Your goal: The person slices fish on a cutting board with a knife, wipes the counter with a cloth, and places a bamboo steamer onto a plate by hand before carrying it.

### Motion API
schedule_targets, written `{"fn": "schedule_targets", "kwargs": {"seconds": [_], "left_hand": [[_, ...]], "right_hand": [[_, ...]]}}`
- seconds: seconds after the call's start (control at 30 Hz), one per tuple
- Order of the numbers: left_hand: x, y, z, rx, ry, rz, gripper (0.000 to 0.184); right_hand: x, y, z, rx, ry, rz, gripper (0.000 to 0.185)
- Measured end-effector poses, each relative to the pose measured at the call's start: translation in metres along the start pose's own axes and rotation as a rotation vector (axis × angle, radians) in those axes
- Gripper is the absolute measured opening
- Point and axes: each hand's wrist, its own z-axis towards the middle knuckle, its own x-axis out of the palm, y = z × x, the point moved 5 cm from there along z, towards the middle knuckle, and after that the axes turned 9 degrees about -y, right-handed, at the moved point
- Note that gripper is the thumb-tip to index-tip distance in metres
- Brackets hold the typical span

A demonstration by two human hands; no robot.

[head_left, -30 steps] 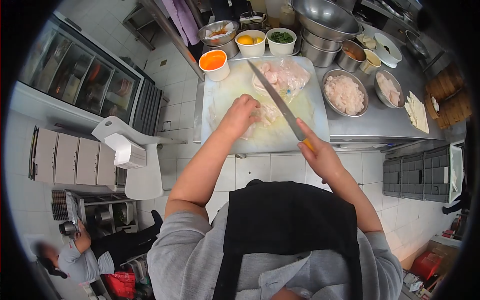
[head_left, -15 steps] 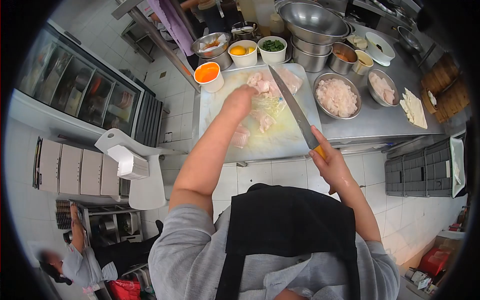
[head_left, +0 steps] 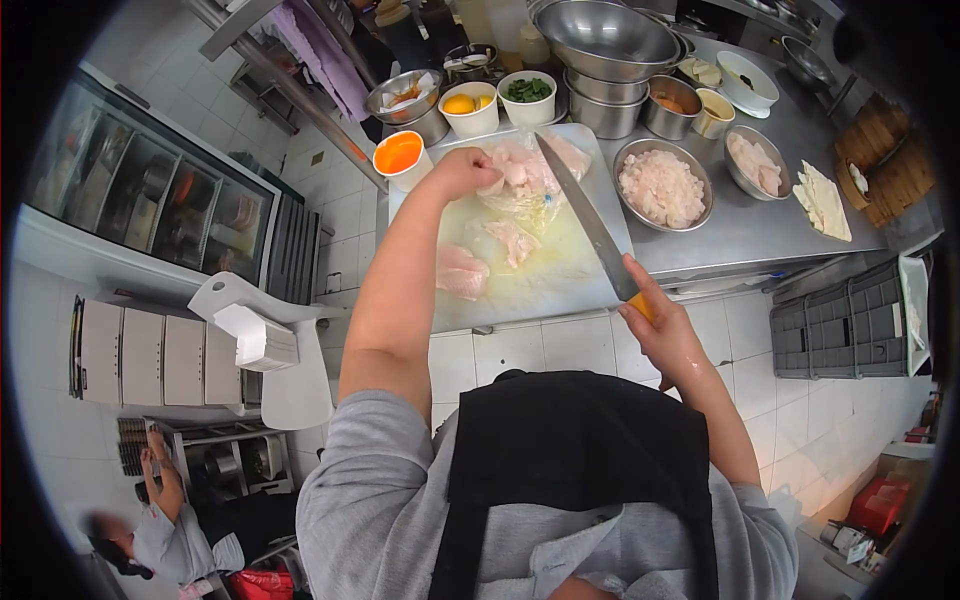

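Observation:
My right hand (head_left: 662, 328) is wrapped round the yellow handle of a long kitchen knife (head_left: 583, 207). Its blade points up and away over the white cutting board (head_left: 590, 270). At the board's far left part, my left hand (head_left: 464, 173) has its fingers closed on a pale piece of raw meat (head_left: 492, 187). Just right of those fingers lies a pile of raw meat (head_left: 530, 165), with a clear plastic bag (head_left: 525, 205) against it. Nearer to me are a small raw scrap (head_left: 515, 243) and a larger pink piece (head_left: 462, 273).
Behind the board stand an orange-filled tub (head_left: 402, 158), a tub of yellow pieces (head_left: 469, 110) and chopped greens (head_left: 527, 100). To the right are bowls of cut meat (head_left: 663, 188) and larger pieces (head_left: 757, 165), beside a folded cloth (head_left: 823, 202). Another person (head_left: 180, 535) is at lower left.
My left hand has shifted slightly left and up, away from the bag, with a pale piece in its fingers. The larger pink piece now shows clear of my forearm. The knife stays nearly still.

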Motion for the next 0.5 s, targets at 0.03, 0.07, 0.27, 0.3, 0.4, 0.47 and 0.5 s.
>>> {"fn": "schedule_targets", "kwargs": {"seconds": [0.03,0.07,0.27,0.3,0.4,0.47,0.5], "left_hand": [[-0.002,0.001,-0.002,-0.001,-0.004,0.0,0.033],[-0.005,0.002,-0.005,-0.032,0.003,-0.296,0.028],[-0.021,-0.014,-0.047,-0.021,0.108,-0.918,0.019],[-0.021,-0.013,-0.054,-0.023,0.164,-0.854,0.02],[-0.015,-0.004,-0.071,0.016,0.306,-0.823,0.019],[-0.003,0.001,-0.082,0.018,0.423,-0.656,0.019],[0.006,0.002,-0.09,0.026,0.542,-0.482,0.019]], "right_hand": [[0.0,0.0,0.001,-0.004,0.002,0.0,0.065],[-0.001,0.0,0.002,-0.008,0.001,0.019,0.065],[0.007,0.011,0.006,0.016,0.055,0.071,0.065],[0.009,0.012,0.005,0.051,0.091,0.069,0.065],[0.018,0.01,0.006,-0.009,0.097,0.072,0.065],[0.021,0.009,0.006,-0.025,0.11,0.066,0.065],[0.023,0.01,0.006,-0.041,0.116,0.063,0.065]]}}
